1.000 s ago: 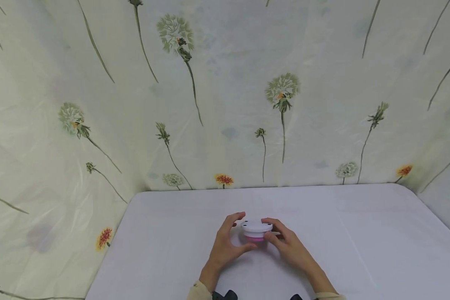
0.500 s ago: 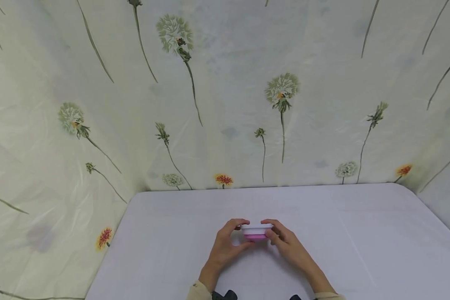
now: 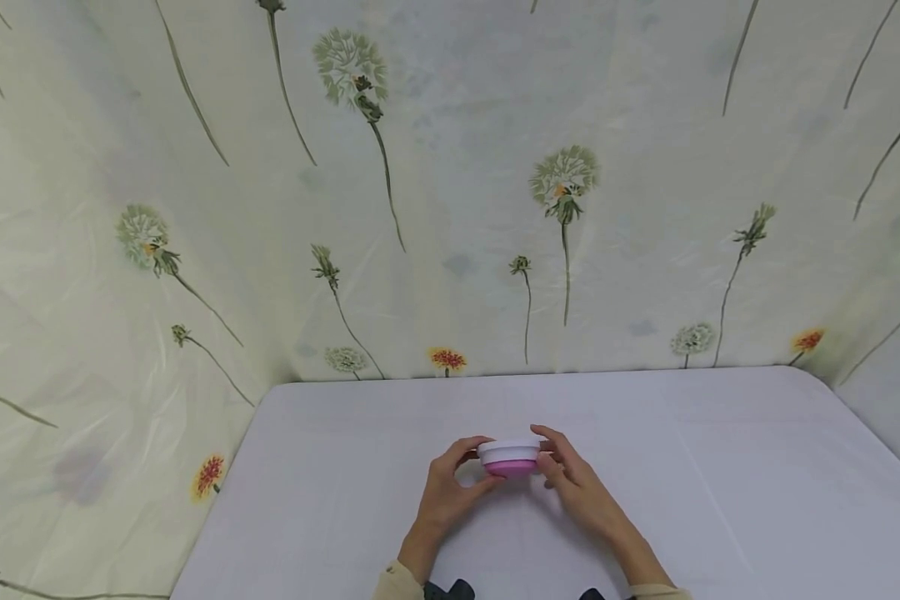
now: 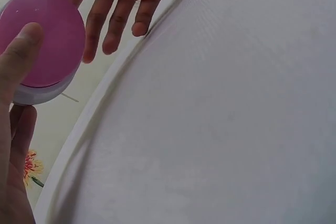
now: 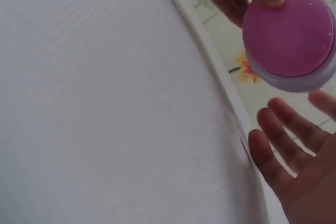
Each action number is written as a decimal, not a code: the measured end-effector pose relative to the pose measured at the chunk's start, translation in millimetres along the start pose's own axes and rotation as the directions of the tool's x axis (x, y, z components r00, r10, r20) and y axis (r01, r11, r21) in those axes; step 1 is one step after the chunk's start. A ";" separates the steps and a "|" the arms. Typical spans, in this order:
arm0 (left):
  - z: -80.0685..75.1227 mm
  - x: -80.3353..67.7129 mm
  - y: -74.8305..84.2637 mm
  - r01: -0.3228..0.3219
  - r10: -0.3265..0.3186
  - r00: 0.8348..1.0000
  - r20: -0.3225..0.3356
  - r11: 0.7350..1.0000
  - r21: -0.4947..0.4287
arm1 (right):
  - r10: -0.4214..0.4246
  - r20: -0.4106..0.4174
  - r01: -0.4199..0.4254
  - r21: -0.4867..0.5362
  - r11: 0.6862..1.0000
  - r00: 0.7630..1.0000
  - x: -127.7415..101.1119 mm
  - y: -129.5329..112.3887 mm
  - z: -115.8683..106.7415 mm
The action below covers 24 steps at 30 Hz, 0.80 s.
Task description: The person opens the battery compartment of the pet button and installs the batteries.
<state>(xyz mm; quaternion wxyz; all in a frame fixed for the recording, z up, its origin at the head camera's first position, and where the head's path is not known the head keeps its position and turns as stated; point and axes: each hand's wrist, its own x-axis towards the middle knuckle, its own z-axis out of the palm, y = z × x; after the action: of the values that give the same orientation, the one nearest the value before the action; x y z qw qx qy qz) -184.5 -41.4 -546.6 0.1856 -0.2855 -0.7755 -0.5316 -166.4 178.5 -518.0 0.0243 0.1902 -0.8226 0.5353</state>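
A small round container (image 3: pixel 508 458) with a white lid and a pink base is held just above the white table (image 3: pixel 720 500), between both hands. My left hand (image 3: pixel 487 463) grips its left side, forefinger over the lid and thumb (image 4: pixel 20 48) under the pink base (image 4: pixel 50 35). At the right rim, my right hand (image 3: pixel 546 457) pinches it with thumb and forefinger. Its other fingers (image 5: pixel 281 153) stay spread and straight below. From underneath, the right wrist view shows the pink base (image 5: pixel 289 30).
The table's far edge (image 3: pixel 540 373) meets a pale curtain printed with dandelions (image 3: pixel 562 179), which also closes in the left and right sides. White tabletop stretches to either side of the hands.
The container has come up off the table and levelled out, so its pink base shows more and the lid's top less. Both hands stayed on it and rose slightly.
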 end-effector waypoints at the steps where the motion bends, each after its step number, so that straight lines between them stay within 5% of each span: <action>1: -1.2 0.8 4.0 0.009 -0.009 1.000 0.002 1.000 -0.009 | -0.025 -0.010 0.026 0.002 1.000 1.000 0.6 4.7 0.2; 10: -9.7 5.7 30.3 0.099 -0.096 0.994 0.047 0.994 -0.047 | -0.184 -0.009 0.184 0.019 0.983 0.983 1.8 16.2 -1.6; 16: -9.2 5.2 32.8 0.165 -0.162 0.985 0.057 0.984 -0.063 | -0.165 0.015 0.165 0.027 0.986 0.986 0.4 12.1 -1.2; 24: -9.9 4.3 31.1 0.160 -0.156 0.985 0.077 0.985 -0.059 | -0.144 0.011 0.144 0.023 0.989 0.989 1.3 12.4 -0.9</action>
<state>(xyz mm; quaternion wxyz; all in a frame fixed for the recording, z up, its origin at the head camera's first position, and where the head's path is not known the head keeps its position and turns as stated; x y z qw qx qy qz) -168.0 -41.0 -518.1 0.1053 -0.2480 -0.7842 -0.5589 -172.0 183.4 -528.1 0.0556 0.2528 -0.8007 0.5402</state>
